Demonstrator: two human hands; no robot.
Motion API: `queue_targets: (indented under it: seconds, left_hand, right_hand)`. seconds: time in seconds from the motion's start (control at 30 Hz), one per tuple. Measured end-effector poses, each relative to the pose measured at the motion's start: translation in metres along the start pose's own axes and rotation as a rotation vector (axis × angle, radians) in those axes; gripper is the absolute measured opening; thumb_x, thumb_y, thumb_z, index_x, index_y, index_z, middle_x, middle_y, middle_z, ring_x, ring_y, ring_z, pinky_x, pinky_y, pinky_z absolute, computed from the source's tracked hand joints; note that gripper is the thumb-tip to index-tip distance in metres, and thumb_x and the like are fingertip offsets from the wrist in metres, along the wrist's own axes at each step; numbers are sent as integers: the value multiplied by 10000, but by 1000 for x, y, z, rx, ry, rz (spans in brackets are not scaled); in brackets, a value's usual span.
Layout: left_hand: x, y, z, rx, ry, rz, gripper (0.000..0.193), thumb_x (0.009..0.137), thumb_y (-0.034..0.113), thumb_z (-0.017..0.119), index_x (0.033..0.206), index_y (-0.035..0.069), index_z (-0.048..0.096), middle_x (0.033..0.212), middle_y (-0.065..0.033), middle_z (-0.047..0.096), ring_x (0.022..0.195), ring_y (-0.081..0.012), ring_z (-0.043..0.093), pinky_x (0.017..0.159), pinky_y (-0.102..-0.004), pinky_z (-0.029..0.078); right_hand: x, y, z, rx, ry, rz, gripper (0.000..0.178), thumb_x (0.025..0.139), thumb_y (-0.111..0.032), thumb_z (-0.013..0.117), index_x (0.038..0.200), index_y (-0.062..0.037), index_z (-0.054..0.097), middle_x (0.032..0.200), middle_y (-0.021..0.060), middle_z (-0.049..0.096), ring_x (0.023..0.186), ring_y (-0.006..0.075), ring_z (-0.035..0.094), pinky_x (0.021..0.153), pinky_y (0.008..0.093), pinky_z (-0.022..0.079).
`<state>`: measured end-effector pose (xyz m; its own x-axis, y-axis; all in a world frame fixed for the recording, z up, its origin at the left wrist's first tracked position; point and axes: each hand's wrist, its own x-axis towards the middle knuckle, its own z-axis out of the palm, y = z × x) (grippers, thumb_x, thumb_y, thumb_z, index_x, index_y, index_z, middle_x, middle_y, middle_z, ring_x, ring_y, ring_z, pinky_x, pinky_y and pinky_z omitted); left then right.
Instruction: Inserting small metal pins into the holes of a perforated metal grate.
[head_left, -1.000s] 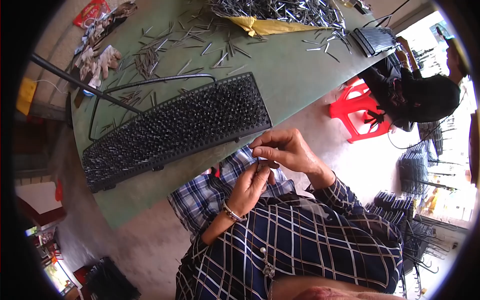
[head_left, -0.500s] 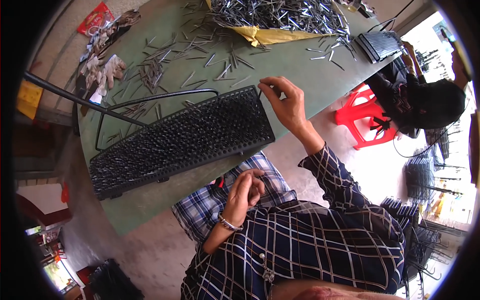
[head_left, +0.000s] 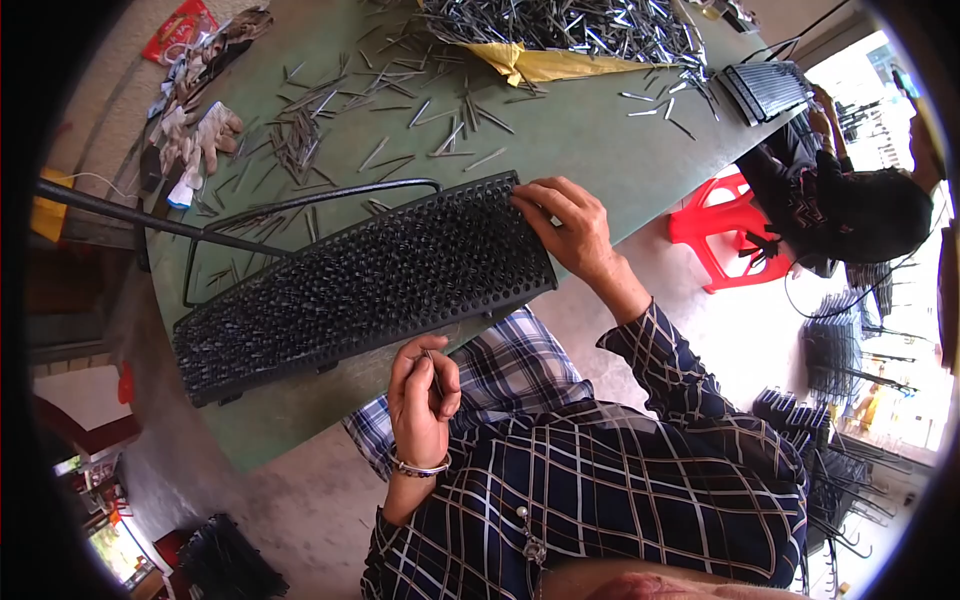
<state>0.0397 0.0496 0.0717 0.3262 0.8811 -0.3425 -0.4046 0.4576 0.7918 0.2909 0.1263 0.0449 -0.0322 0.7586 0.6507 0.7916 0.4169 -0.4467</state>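
A long black perforated rack packed with metal pins lies across the green table. My right hand rests on the rack's right end, fingers spread over its top corner. Below the rack's near edge, my left hand is raised in front of my checked shirt and pinches a thin metal pin between thumb and fingers. It wears a beaded bracelet at the wrist.
Loose metal pins lie scattered over the table, with a big heap on yellow sheeting at the far side. Work gloves lie at the left. A black metal bar crosses the left. Another person sits right beside a red stool.
My hands were together in front of my chest; the right hand reached out to the rack's right end and settled there. The left hand stayed near my chest holding a pin.
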Motion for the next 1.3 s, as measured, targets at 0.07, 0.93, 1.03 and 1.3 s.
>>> queue_targets:
  seconds: [0.07, 0.93, 1.03, 1.3]
  left_hand:
    - [5, 12, 7, 4, -20, -5, 222, 918, 169, 350, 1060, 45, 468, 671, -34, 473, 453, -40, 327, 393, -162, 265]
    - [65, 111, -5, 1038, 275, 1157, 346, 868, 78, 498, 1195, -10, 427, 1184, -163, 482, 1057, -268, 484, 910, -364, 375]
    - [8, 77, -80, 983, 666, 980, 328, 848, 56, 488, 1166, -7, 443, 1195, -159, 443, 1078, -280, 453, 918, -379, 360]
    - [-86, 25, -266, 1288, 1488, 426, 443, 847, 140, 485, 1221, -46, 338, 1251, -248, 301, 1128, -402, 353, 955, -444, 304]
  right_hand:
    - [-1, 1, -1, -24, 10, -15, 160, 732, -21, 655, 889, -34, 628, 828, 86, 610, 664, 208, 600, 574, 285, 484]
    - [-27, -17, -29, 276, 42, 613, 148, 867, -85, 554, 910, 29, 637, 833, 40, 614, 621, 70, 509, 543, 189, 409]
    - [-30, -19, -20, 388, 143, 692, 201, 888, -141, 539, 933, 27, 640, 816, 39, 615, 613, 52, 478, 546, 184, 390]
    - [31, -106, -8, 469, -52, 485, 244, 895, -199, 540, 948, 18, 637, 777, 44, 609, 605, 59, 469, 556, 186, 383]
